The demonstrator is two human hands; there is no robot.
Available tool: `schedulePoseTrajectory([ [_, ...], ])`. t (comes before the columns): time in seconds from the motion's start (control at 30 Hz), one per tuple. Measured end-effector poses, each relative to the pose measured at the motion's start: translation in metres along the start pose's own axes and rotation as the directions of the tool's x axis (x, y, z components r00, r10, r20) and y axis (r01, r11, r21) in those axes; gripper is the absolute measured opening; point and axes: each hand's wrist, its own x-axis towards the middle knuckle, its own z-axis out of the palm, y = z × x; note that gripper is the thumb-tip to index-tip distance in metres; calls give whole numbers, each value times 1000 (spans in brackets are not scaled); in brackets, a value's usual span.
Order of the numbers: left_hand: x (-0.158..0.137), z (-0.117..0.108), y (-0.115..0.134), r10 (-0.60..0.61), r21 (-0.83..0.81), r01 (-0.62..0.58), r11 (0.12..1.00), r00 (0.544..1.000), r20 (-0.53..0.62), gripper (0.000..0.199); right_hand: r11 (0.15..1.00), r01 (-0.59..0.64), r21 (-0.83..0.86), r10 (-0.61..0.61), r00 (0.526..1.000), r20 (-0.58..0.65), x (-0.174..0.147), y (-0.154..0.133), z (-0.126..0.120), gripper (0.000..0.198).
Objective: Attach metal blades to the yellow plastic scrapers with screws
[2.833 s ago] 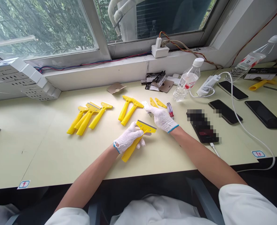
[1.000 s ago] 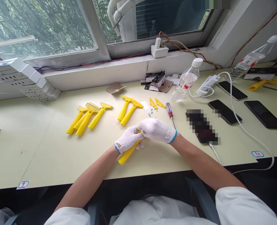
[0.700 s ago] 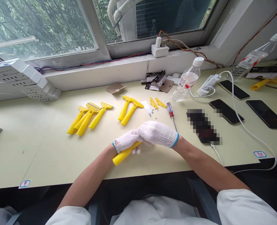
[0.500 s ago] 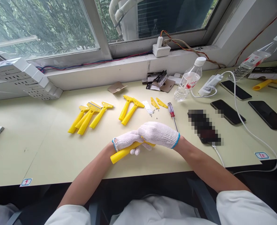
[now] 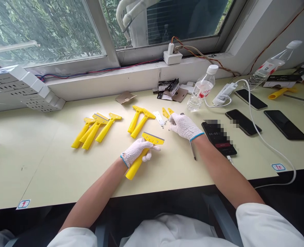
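Pale worktop [image 5: 64,178] below window [image 5: 43,31] — left hand [image 5: 135,152] clamped round yellow scraper [image 5: 136,167], likely keeping blade [image 5: 152,136] clear; right hand [image 5: 184,127] over screwdriver [image 5: 192,151], grip unclear — screws [image 5: 162,127] seemingly kept within reach

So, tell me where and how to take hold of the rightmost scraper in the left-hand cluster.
Take that scraper by the middle of its handle, from above and the near right. The slim, straight handle slants toward the near edge of the table, likely easy to close around; its wide head points away, and the neighbouring scrapers crowd its left.
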Motion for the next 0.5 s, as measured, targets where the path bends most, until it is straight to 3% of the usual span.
schedulePoseTrajectory([
  [0.13, 0, 1, -3, 10, 43, -7, 999, 998, -68, 35, 999, 32, 35, -33, 999, 32, 2, 1, 8, 19],
  [0.27, -2, 5, -2, 31, 70, -23, 997, 993, -113, 33, 996, 1, 93, 4, 999, -54, 2, 7, 4, 18],
  [0.33, -3, 7, -1, 40, 71, -31, 997, 991, -125, 32, 992, -108, 65, 116, 982, -152, 1, 10, -3, 18],
  [0.4, -4, 10, -1, 42, 68, -34, 997, 991, -126, 32, 957, -290, 16, 287, 933, -216, -1, 13, -9, 27],
  [0.5, -5, 13, -1, 60, 69, -52, 996, 990, -128, 32, 865, -496, -74, 489, 867, -96, -3, 18, -14, 53],
])
